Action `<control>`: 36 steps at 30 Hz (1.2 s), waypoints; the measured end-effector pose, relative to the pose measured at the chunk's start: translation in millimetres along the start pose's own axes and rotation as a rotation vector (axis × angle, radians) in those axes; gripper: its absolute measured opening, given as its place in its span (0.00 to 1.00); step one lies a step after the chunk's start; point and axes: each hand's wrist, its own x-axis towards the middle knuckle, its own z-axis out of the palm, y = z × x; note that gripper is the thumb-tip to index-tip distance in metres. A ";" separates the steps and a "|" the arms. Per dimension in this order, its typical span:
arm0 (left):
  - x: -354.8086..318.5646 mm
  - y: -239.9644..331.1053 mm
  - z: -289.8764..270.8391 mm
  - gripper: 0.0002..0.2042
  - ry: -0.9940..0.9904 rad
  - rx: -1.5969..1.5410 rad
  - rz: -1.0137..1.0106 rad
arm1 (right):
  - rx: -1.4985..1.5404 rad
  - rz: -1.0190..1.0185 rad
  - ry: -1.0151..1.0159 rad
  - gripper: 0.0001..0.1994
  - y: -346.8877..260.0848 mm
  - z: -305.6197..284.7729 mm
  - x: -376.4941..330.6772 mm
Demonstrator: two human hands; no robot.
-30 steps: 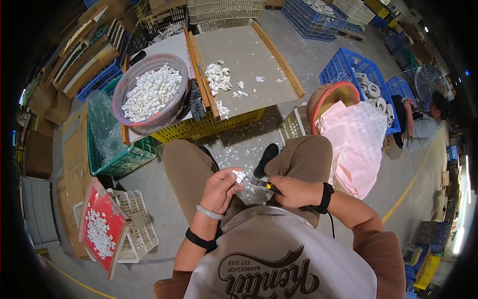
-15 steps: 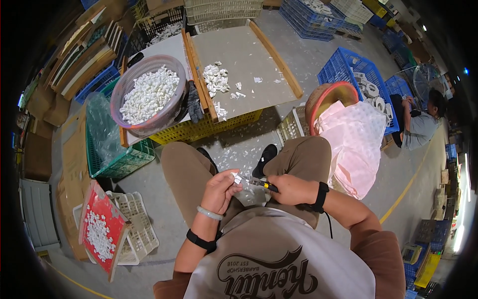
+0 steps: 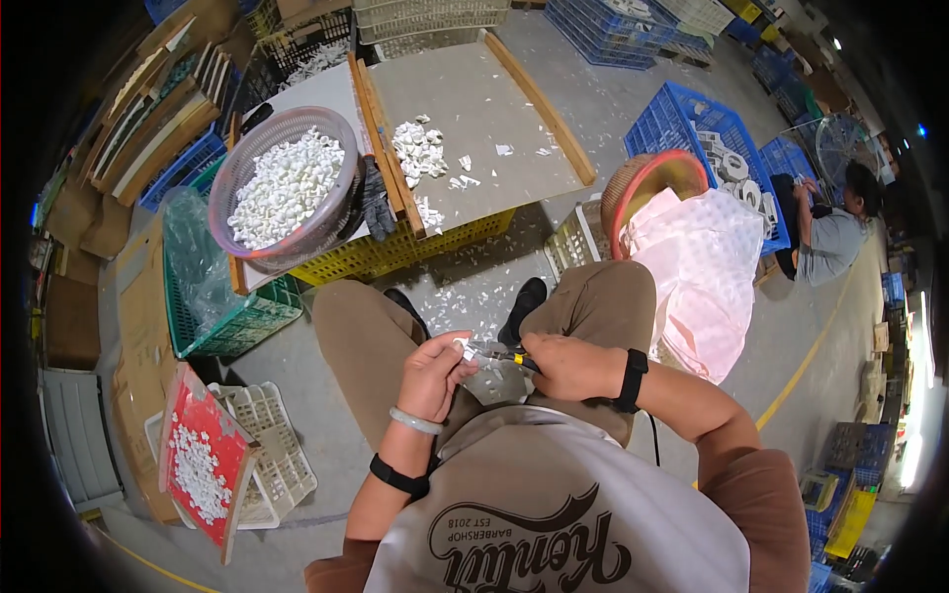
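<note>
Between finger and thumb, my left hand [image 3: 435, 374] pinches a small white piece [image 3: 463, 345]. My right hand [image 3: 573, 366] is wrapped round a pair of pliers or cutters [image 3: 520, 360] with black and yellow handles. The tool's metal jaws meet the white piece above my lap; whether they are closed on it is too small to tell. Ahead of my knees, a heap of similar white pieces [image 3: 419, 151] lies on a grey board [image 3: 465, 94] with wooden edge strips. A pink colander-like basket [image 3: 219, 188] to its left is full of small white parts [image 3: 289, 188].
Left of me, a red tray [image 3: 225, 437] of white bits rests on a cream crate [image 3: 282, 465], near a green crate [image 3: 237, 334]. At right stand a red-rimmed basket [image 3: 633, 188] with pink sheeting [image 3: 692, 287] and a blue crate [image 3: 657, 124]. A person [image 3: 830, 237] sits beyond.
The view has shifted slightly, so the board and baskets sit a little higher and further left. Both hands keep their hold, and the pliers are angled a bit differently.
</note>
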 end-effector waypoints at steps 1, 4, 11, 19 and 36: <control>0.5 0.3 0.1 0.10 -0.001 0.001 -0.002 | 0.002 0.002 0.001 0.13 -0.9 -0.2 1.0; 0.3 -0.1 0.9 0.10 -0.010 0.009 0.003 | -0.048 0.055 -0.026 0.13 -2.1 0.3 2.1; 2.8 3.8 0.5 0.11 0.007 -0.057 -0.049 | 0.172 0.115 -0.101 0.11 7.7 -4.6 -1.9; 6.9 1.6 -3.8 0.11 -0.032 -0.113 -0.050 | 0.449 0.064 -0.147 0.14 32.0 18.1 -4.5; 4.4 -0.7 -10.3 0.08 -0.067 -0.156 -0.022 | 0.540 0.080 -0.291 0.16 18.7 19.8 -2.6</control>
